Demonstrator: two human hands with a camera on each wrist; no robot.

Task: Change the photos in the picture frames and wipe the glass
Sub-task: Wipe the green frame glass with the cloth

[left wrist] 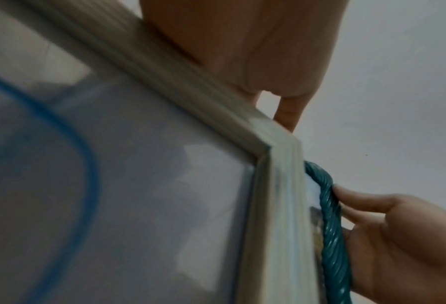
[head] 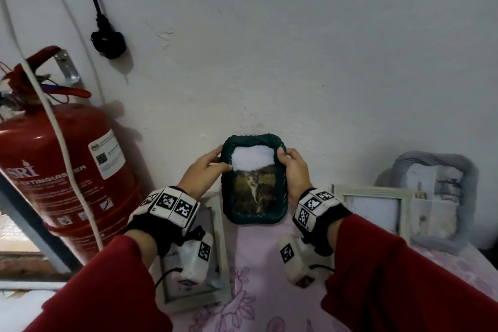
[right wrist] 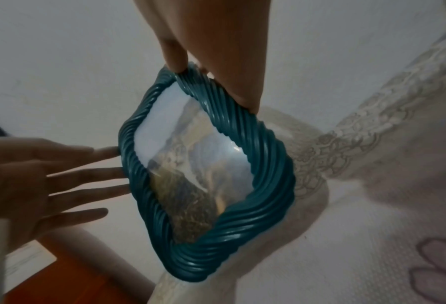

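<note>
Placement looks like the step in hand: both hands stand the green frame (head: 254, 179) upright against the wall (head: 296, 48), its lower edge on the floral cloth (head: 264, 277), a cat photo (head: 254, 188) showing behind the glass. The left hand (head: 204, 170) holds the frame's left edge, thumb on the front and fingers at the side; the wrist view shows those fingers fairly straight against the rim. The right hand (head: 292, 170) pinches the right edge near the top, thumb over the twisted rim. My judgement is that the next move calls for easing both grips off gently so the frame leans steady, then reaching for another frame.

Largest nearby is the red fire extinguisher (head: 62, 164) at left, well clear but close to the left elbow's path. A grey frame (head: 436, 197) leans at the far right, a pale wooden frame (head: 377, 207) in front of it. Another pale frame (head: 194, 259) lies flat just under the left wrist, so a careless withdrawal could knock it. A black plug (head: 107, 42) hangs on the wall above.
</note>
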